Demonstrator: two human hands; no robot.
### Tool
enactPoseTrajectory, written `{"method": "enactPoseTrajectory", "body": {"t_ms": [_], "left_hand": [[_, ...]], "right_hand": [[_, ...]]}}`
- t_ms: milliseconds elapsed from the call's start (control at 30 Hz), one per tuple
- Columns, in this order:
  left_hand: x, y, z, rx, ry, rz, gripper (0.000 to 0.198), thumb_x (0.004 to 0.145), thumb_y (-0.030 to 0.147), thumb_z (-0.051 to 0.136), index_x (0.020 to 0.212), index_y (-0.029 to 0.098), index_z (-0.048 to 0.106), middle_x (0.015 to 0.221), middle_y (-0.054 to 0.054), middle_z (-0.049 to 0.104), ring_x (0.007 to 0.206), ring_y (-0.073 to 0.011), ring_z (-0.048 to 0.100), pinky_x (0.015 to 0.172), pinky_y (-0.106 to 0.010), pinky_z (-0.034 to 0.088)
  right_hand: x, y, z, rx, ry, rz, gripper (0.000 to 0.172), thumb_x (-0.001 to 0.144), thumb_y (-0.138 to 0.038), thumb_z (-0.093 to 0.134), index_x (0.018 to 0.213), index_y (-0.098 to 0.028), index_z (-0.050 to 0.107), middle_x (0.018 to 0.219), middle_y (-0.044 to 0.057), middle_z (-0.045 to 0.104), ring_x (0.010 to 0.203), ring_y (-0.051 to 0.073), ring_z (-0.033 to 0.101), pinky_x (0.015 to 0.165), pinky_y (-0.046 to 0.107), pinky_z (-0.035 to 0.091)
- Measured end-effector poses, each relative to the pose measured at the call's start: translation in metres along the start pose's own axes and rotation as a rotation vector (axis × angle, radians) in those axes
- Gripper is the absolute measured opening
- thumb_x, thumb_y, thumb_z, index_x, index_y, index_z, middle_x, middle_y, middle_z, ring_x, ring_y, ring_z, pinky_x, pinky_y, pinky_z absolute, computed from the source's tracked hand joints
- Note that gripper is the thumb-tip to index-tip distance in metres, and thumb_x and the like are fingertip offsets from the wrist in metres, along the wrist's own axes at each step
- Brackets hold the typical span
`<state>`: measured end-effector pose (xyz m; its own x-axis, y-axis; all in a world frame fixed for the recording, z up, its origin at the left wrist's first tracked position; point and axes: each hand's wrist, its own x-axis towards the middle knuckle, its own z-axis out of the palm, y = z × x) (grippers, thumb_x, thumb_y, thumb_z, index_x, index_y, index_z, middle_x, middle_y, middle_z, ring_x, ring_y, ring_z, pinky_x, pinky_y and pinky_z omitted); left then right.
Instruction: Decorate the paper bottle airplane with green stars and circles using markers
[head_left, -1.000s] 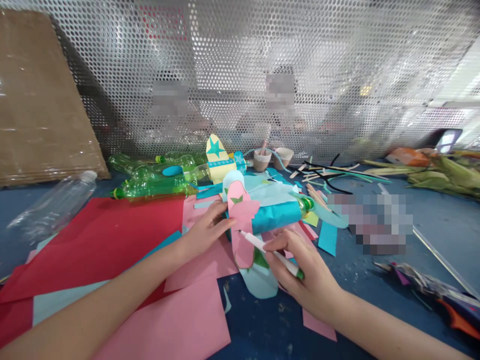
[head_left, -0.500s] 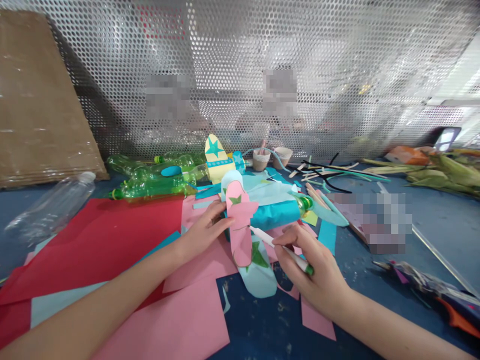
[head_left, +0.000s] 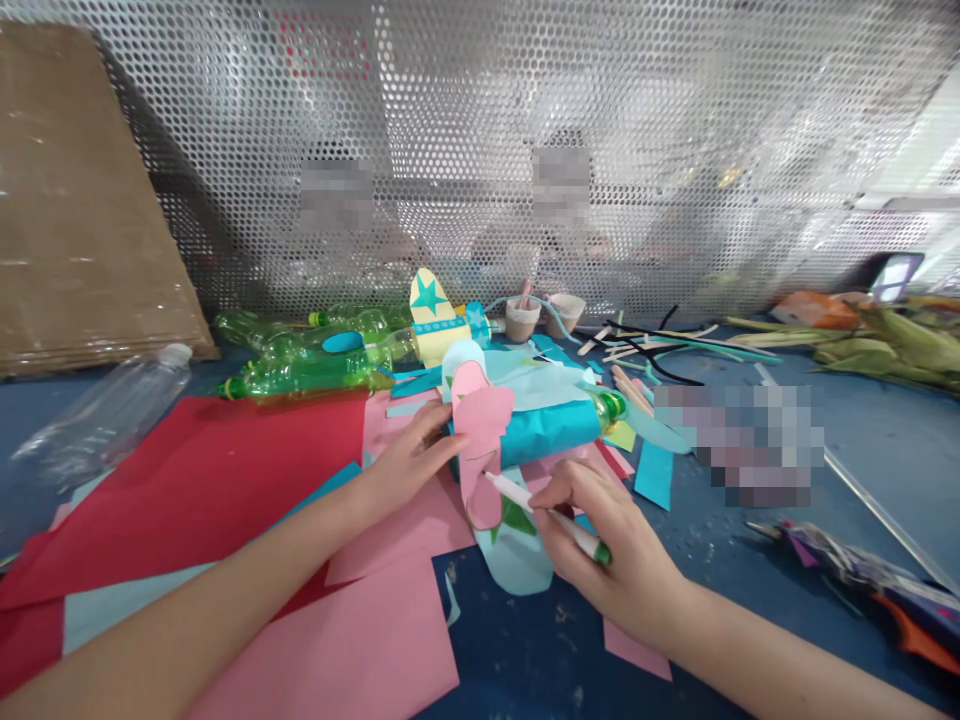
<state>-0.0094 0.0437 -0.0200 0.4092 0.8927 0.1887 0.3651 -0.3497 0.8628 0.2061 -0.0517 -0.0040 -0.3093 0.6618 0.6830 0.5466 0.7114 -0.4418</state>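
Note:
A craft plane made from a bottle wrapped in teal paper [head_left: 551, 428] lies in the middle of the blue table. It has a pink paper wing [head_left: 480, 440] and a light blue wing [head_left: 521, 555] with a green star. My left hand [head_left: 409, 460] is closed on the pink wing's left edge and holds it. My right hand [head_left: 600, 545] is shut on a white pen with a green end [head_left: 544, 513]; its tip touches the pink wing's lower part.
Red [head_left: 195, 480] and pink [head_left: 360, 640] paper sheets cover the table's left. Green bottles [head_left: 307, 370], a clear bottle [head_left: 105, 415] and a yellow tail fin [head_left: 431, 315] lie behind. Strips, sticks and two small cups [head_left: 544, 315] sit by the perforated metal screen [head_left: 480, 130]. Cardboard [head_left: 75, 200] leans at left.
My right hand moved the pen out to the right, then brought its tip back onto the pink wing. The pink wing has bent over, hiding its green star.

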Motion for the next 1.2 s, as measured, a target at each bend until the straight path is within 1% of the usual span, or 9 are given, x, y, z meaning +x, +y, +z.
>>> {"method": "enactPoseTrajectory", "body": {"t_ms": [100,300,533,633,767,833,1000,1100,1200], "left_hand": [[0.000,-0.002,0.000,-0.015,0.000,0.016,0.036,0.088,0.045,0.052,0.116,0.025,0.064,0.112,-0.006,0.063,0.102,-0.0256,0.057,0.089,-0.040,0.049],[0.000,-0.007,0.001,-0.069,0.003,0.045,0.034,0.087,0.047,0.054,0.109,0.023,0.064,0.112,-0.006,0.063,0.103,-0.0255,0.058,0.093,-0.043,0.048],[0.003,-0.016,0.004,-0.065,0.027,0.057,0.037,0.087,0.047,0.055,0.114,0.024,0.065,0.114,-0.006,0.065,0.107,-0.0271,0.058,0.094,-0.043,0.048],[0.003,-0.014,0.003,-0.066,0.038,0.053,0.038,0.086,0.046,0.056,0.116,0.023,0.065,0.114,-0.007,0.065,0.106,-0.0276,0.058,0.092,-0.043,0.049],[-0.001,-0.001,0.000,-0.071,-0.006,-0.002,0.040,0.087,0.045,0.056,0.119,0.022,0.064,0.114,-0.007,0.063,0.105,-0.0273,0.057,0.092,-0.042,0.048],[-0.002,0.003,-0.001,-0.068,-0.008,-0.013,0.040,0.087,0.045,0.056,0.119,0.023,0.064,0.114,-0.006,0.063,0.105,-0.0269,0.057,0.093,-0.042,0.048],[0.000,-0.002,0.001,-0.083,0.011,0.012,0.041,0.087,0.046,0.056,0.120,0.023,0.063,0.112,-0.006,0.063,0.106,-0.0270,0.058,0.092,-0.042,0.048],[0.000,-0.005,0.000,-0.068,0.014,0.033,0.038,0.088,0.045,0.056,0.119,0.024,0.064,0.111,-0.006,0.065,0.103,-0.0268,0.058,0.090,-0.042,0.049],[-0.001,-0.001,-0.002,-0.052,-0.007,0.021,0.033,0.089,0.043,0.057,0.115,0.025,0.066,0.111,-0.005,0.065,0.105,-0.0269,0.057,0.092,-0.042,0.048]], "right_hand": [[0.001,-0.002,0.001,0.012,-0.013,0.002,0.017,0.088,-0.006,0.047,0.082,-0.022,0.047,0.066,-0.002,0.054,0.059,0.013,0.054,0.055,0.024,0.042],[0.002,-0.004,0.002,0.029,-0.035,0.005,0.017,0.088,-0.008,0.046,0.081,-0.023,0.048,0.066,-0.002,0.055,0.058,0.014,0.054,0.054,0.025,0.043],[0.002,-0.003,0.002,0.036,-0.017,0.006,0.017,0.089,-0.007,0.047,0.083,-0.023,0.049,0.066,-0.002,0.054,0.058,0.014,0.054,0.055,0.025,0.043],[0.003,-0.002,0.001,0.017,0.000,0.004,0.015,0.090,-0.008,0.048,0.085,-0.023,0.049,0.066,-0.003,0.055,0.059,0.014,0.056,0.055,0.025,0.043],[0.002,0.002,0.001,-0.008,0.012,0.007,0.013,0.092,-0.010,0.049,0.088,-0.023,0.051,0.069,-0.001,0.060,0.062,0.016,0.059,0.056,0.026,0.045],[0.002,0.004,0.001,-0.020,0.004,0.026,0.012,0.093,-0.012,0.049,0.089,-0.023,0.052,0.072,0.001,0.063,0.066,0.018,0.062,0.058,0.028,0.047],[0.002,0.008,0.001,-0.038,-0.008,0.053,0.010,0.095,-0.015,0.049,0.091,-0.023,0.052,0.076,0.003,0.066,0.070,0.020,0.064,0.060,0.030,0.049],[0.004,0.007,0.000,-0.036,-0.007,0.066,0.011,0.094,-0.015,0.048,0.091,-0.024,0.052,0.074,0.002,0.065,0.068,0.019,0.063,0.060,0.030,0.049],[0.005,0.006,-0.001,-0.024,-0.004,0.074,0.011,0.093,-0.014,0.048,0.090,-0.023,0.052,0.074,0.002,0.064,0.067,0.019,0.063,0.060,0.030,0.049]]}}
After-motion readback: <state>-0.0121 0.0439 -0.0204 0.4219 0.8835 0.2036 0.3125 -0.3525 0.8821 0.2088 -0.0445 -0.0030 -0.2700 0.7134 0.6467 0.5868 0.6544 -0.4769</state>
